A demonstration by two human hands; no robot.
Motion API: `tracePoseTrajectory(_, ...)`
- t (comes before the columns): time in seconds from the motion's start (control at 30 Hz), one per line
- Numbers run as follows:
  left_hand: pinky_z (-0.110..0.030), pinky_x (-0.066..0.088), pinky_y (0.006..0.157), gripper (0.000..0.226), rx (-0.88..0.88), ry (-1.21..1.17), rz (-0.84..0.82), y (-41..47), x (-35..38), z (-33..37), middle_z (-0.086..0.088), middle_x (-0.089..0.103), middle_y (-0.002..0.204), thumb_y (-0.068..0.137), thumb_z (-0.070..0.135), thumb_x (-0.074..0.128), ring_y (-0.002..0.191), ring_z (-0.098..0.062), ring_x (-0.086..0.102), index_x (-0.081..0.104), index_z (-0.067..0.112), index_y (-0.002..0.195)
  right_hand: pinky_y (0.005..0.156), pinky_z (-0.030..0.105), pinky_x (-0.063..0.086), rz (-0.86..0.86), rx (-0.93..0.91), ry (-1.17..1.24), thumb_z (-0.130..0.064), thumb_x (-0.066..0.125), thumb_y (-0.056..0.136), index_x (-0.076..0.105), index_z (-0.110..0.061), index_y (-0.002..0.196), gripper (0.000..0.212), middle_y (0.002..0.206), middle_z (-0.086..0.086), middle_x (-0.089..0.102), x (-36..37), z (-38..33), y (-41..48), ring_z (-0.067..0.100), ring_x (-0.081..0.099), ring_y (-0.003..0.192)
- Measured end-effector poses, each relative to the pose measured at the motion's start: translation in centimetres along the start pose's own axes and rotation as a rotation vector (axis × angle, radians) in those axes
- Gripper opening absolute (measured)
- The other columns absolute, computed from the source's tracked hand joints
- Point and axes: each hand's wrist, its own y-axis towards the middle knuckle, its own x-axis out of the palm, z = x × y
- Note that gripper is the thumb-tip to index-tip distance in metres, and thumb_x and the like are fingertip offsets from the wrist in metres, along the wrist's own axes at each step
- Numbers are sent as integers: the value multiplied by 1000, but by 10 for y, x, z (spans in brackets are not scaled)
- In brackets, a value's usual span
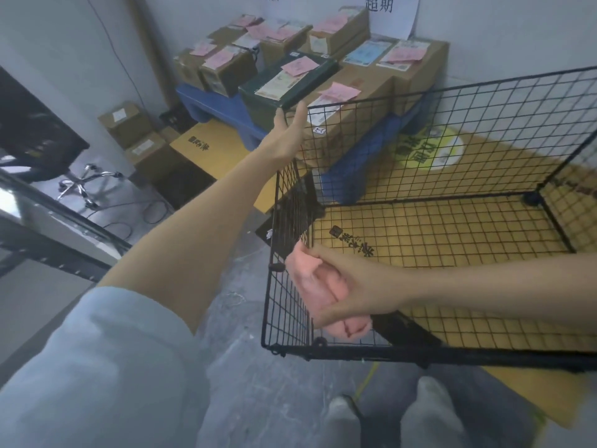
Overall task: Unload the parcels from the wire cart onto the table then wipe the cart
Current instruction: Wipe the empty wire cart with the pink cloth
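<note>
The wire cart (452,356) is standing on the floor right in front of the person, its open top facing up and its long axis running from the left of the view off past the right edge. Its short end panel is facing left, by both hands. The left hand (286,130) is reaching forward and gripping the far top corner of that end panel, thumb on one side of the wire and fingers on the other. The right hand (349,286) is closing around a bunched pink cloth (318,278) and pressing it against the inner face of the same end panel, low and near the front corner. No parcels are lying in the cart. A yellow cardboard sheet (206,140) is showing through its mesh floor. The parcels (323,59), many with pink slips on top, are sitting stacked on a low blue table (219,108) in the room's corner, just behind the cart's far wall and crowding the corner the left hand is holding. Further left, small brown boxes (126,121) are sitting on the floor near a chrome chair base (87,182). The person's legs (429,412) are standing just in front of the cart's near rail.
</note>
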Motion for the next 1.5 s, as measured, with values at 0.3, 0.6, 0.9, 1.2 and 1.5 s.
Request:
tracePoseTrajectory(0.3, -33, 10, 115, 72, -210, 121, -14, -126, -16, 0, 11, 12, 159, 96, 64, 22, 145, -11, 15, 8, 25, 155, 73, 30, 59, -224, -64, -114, -42, 80, 71, 20, -44, 145, 95, 136, -5, 48, -31, 40, -4, 14, 64, 101)
tracePoseTrajectory(0.6, -28, 36, 97, 66, -427, 102, 385, -246, 70, 6, 1, 45, 143, 95, 56, 39, 116, -12, 48, 25, 24, 151, 60, 17, 54, -386, -58, -147, -50, 69, 80, 34, -38, 125, 58, 100, -9, 61, -45, 68, -34, 2, 65, 71)
tracePoseTrajectory(0.9, -34, 40, 79, 67, -528, 455, 524, -233, 91, -17, 7, 46, 142, 87, 76, 27, 121, -18, 51, 12, 51, 147, 98, 48, 48, -478, 75, -195, -81, 36, 77, 29, -38, 143, 79, 126, -5, 58, 11, 135, 9, 18, 60, 106)
tracePoseTrajectory(1.2, -36, 39, 87, 59, -526, 483, 563, -233, 91, -20, 11, 49, 134, 86, 77, 27, 118, -13, 52, 10, 61, 140, 86, 41, 49, -571, 6, -319, -63, 26, 93, 35, -40, 137, 50, 127, 2, 36, 55, 135, 41, 23, 59, 73)
tracePoseTrajectory(1.5, -42, 40, 96, 57, -543, 443, 581, -228, 90, -16, 11, 51, 134, 85, 78, 24, 121, -16, 52, 15, 61, 139, 49, 23, 42, -538, 19, -371, -53, 21, 101, 34, -32, 141, 47, 73, -1, 56, 58, 138, 33, 9, 48, 50)
